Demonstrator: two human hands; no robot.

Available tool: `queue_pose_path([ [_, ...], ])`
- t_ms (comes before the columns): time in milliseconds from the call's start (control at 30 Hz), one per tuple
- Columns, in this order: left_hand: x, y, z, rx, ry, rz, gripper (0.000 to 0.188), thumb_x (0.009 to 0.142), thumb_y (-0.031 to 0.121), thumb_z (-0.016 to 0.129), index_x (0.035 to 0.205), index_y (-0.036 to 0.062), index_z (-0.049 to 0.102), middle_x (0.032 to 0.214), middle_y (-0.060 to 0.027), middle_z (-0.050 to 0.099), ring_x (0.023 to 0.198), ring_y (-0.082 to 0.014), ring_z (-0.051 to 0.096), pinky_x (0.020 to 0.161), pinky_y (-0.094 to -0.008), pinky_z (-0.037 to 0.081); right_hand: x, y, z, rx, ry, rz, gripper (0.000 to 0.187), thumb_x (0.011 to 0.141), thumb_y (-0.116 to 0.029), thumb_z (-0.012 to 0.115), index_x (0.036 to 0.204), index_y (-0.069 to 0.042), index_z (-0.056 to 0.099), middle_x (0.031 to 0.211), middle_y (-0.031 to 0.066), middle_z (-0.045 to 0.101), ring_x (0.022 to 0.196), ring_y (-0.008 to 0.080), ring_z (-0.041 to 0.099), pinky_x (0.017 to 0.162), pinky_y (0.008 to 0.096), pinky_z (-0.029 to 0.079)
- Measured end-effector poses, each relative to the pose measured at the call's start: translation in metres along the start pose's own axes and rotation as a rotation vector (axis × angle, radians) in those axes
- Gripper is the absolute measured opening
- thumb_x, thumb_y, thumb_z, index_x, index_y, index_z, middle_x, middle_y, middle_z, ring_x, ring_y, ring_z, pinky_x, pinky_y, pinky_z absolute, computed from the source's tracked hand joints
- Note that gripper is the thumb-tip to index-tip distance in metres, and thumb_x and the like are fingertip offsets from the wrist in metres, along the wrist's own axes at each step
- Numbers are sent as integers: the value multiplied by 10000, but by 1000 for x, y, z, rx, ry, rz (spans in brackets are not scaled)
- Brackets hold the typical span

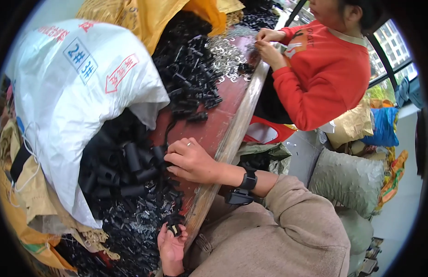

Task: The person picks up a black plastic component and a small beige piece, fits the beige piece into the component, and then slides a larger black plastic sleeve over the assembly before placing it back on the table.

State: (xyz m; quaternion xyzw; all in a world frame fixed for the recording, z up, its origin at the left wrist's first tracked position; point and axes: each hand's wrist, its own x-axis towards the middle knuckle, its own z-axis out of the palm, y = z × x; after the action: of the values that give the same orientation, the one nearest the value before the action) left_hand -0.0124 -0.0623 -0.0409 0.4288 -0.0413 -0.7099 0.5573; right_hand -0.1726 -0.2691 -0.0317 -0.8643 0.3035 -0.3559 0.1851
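Observation:
My left hand [171, 247], low in the picture, is palm up with its fingers curled around a small black plastic part [174, 229] that has a pale piece in it. Farther up, my right hand [192, 160] bends over the table beside the heap of black tubes [133, 157]. Its fingertips are drawn in at the heap's edge, and what they hold, if anything, is hidden. A wrist strap with a dark device [239, 197] is on my right arm. Many small black pieces [131, 226] mixed with shiny bits lie beside my left hand.
A white woven sack [85, 83] opens over the tubes. Behind are a second black heap [186, 69] and silvery metal hooks [228, 57]. A wooden edge [237, 124] borders the red tabletop [218, 104]. A co-worker in red [324, 74] handles small parts; full sacks [347, 177] stand right.

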Motion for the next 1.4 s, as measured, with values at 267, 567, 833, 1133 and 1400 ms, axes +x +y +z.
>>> queue_pose_path([
  [267,-2,-2,-6,-48,16,11,304,841,179,495,1049,-28,418,869,-148,546,689,-194,547,558,-245,469,-48,70,-105,-157,504,363,118,716,-25,572,834,-23,570,739,58,538,651,136,518,599,228,414],
  [567,-5,-2,-3,1,-26,22,284,830,158,508,1039,-22,440,889,-152,551,720,-206,557,589,-250,477,-127,113,-127,184,905,749,75,808,-50,522,863,-16,560,706,-48,475,620,27,421,539,163,356],
  [833,-10,-5,-6,-32,-53,25,222,822,98,495,1010,-17,463,912,-163,573,744,-188,581,625,-231,484,-37,7,-39,141,182,275,115,735,-3,544,849,-16,551,754,49,525,696,155,517,611,219,400],
  [1133,-34,-5,-25,-83,-47,91,227,808,84,522,1005,-19,476,907,-165,578,715,-167,575,604,-221,480,3,-29,34,-350,-107,117,454,653,-201,627,1058,-73,468,998,117,459,876,283,457,732,375,371],
  [1400,-53,-9,-36,-142,-49,131,226,806,76,529,1011,-5,480,903,-164,579,697,-158,562,609,-230,473,-4,-12,37,-366,-27,15,429,630,-159,616,1030,-82,479,999,115,477,884,278,461,717,370,385],
])
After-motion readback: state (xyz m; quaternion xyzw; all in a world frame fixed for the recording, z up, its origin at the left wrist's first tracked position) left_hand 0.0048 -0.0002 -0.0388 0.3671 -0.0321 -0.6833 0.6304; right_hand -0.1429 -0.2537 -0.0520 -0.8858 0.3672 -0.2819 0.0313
